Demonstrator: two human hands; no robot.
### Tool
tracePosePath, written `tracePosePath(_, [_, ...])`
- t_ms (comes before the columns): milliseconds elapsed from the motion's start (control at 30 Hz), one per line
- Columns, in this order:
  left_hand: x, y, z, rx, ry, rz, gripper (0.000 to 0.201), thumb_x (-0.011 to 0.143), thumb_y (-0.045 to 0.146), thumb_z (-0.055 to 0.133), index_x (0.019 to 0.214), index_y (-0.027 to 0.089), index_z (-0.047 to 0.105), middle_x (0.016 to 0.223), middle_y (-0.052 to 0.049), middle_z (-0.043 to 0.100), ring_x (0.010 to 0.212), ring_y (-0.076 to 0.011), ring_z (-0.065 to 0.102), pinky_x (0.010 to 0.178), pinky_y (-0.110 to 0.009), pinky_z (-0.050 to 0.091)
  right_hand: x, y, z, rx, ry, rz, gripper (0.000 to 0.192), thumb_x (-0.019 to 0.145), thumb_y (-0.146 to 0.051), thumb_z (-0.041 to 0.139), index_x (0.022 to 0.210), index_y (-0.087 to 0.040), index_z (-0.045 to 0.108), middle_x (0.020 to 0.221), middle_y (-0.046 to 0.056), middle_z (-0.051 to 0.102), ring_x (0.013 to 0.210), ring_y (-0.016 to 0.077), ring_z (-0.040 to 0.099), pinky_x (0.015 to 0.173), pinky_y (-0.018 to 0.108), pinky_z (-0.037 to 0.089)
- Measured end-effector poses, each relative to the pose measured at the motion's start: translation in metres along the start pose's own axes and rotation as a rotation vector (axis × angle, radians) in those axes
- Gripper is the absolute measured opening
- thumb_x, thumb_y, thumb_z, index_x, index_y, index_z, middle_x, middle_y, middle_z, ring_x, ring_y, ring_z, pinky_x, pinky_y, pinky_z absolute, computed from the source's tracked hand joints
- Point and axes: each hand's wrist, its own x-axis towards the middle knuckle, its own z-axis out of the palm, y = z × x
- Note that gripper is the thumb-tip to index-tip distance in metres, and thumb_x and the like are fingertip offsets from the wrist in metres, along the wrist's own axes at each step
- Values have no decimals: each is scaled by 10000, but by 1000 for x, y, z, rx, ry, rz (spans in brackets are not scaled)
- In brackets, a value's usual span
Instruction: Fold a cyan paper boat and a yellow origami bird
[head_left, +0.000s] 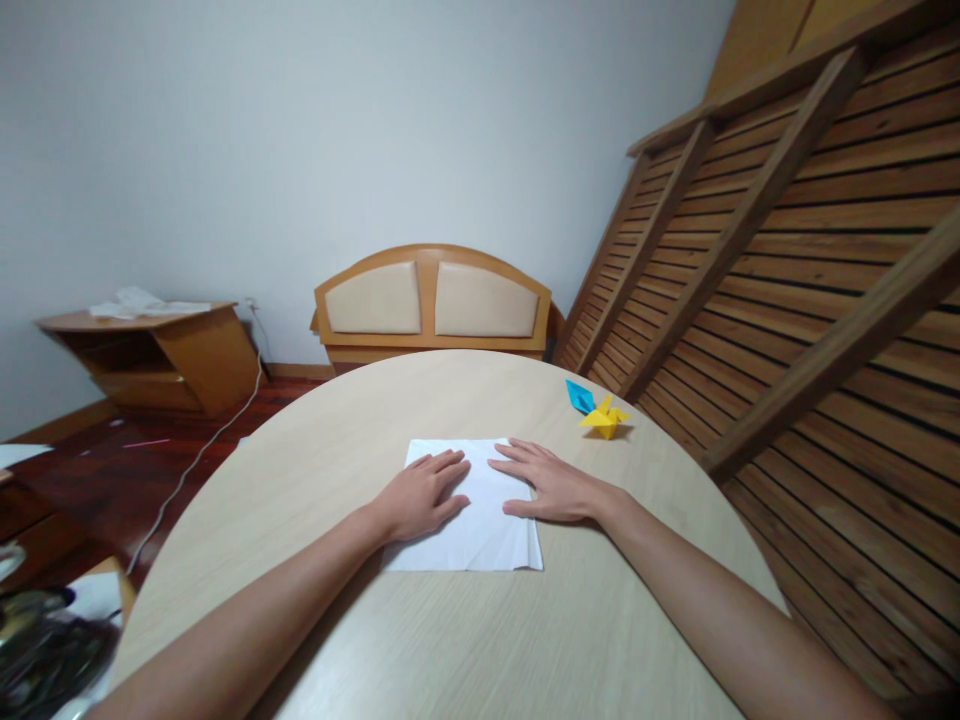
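Two flat hands on one white sheet.
Left hand point(424, 497) and right hand point(551, 485), fingers spread, press the white paper point(480, 535) mid-table point(450, 640); no finished fold visible. Yellow figure point(604, 417) and blue figure point(579, 396) sit folded near the right edge.

Left hand point(424, 497) and right hand point(551, 485) flat on white paper point(480, 535), round table point(465, 400), perhaps origami birds point(598, 410) nearby

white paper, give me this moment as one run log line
left hand flat on white paper | right hand flat on paper | table | yellow origami
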Motion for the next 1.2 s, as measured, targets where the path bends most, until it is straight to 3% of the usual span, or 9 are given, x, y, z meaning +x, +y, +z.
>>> tracePosePath(167, [1, -15, 0, 39, 0, -80, 542, 982, 500, 428, 1421, 183, 470, 1526, -131, 418, 1413, -291, 383, 1151, -498, 328, -1, 3, -2, 10, -5, 12, 812, 812, -735, 557, 1484, -298, 425, 1609, 73, 268, 1480, 337, 186, 1197, 518, 153])
tracePosePath(267, [2, -19, 1, 67, 108, -108, 480, 966, 428, 484, 1377, 182, 511, 1487, -140, 469, 1375, -298, 433, 1128, -495, 366, -1, 1, -1, -4, -8, 26, 838, 808, -747, 550, 1498, -297, 399, 1609, 79, 264, 1482, 338, 178, 1199, 517, 144])
tracePosePath(400, [3, -5, 1, 14, 240, -33, 424, 954, 354, 495, 1346, 198, 530, 1423, -126, 539, 1274, -261, 537, 1079, -442, 439, 0, -2, 2, -27, 0, 44, 859, 817, -756, 522, 1516, -283, 363, 1617, 88, 237, 1490, 335, 153, 1202, 519, 120])
tracePosePath(533, [3, 14, 3, -50, 135, 1, 585, 935, 454, 521, 1443, 178, 433, 1493, -138, 461, 1361, -273, 454, 1129, -461, 382, 2, -3, 4, -31, 10, 52, 862, 827, -756, 505, 1520, -266, 357, 1617, 92, 235, 1492, 333, 148, 1206, 521, 95])
tracePosePath(700, [2, 16, 4, -70, -32, -39, 647, 942, 523, 488, 1477, 170, 395, 1558, -139, 353, 1456, -288, 303, 1188, -492, 271, 1, -3, 2, -18, -12, 61, 871, 814, -765, 513, 1521, -282, 352, 1622, 86, 218, 1492, 338, 142, 1204, 528, 95])
tracePosePath(967, [2, 17, 0, -51, -77, -59, 663, 946, 530, 467, 1484, 151, 387, 1579, -139, 303, 1475, -272, 258, 1205, -458, 232, -1, 0, -3, 8, -39, 69, 882, 784, -750, 568, 1513, -295, 367, 1629, 72, 202, 1496, 339, 122, 1209, 518, 84])
tracePosePath(1200, [1, 13, 4, -59, -50, -43, 650, 944, 528, 478, 1482, 173, 389, 1581, -135, 299, 1471, -278, 266, 1196, -471, 241, -5, 3, -6, 18, -37, 62, 881, 758, -711, 627, 1499, -292, 398, 1626, 78, 212, 1491, 346, 137, 1205, 524, 112])
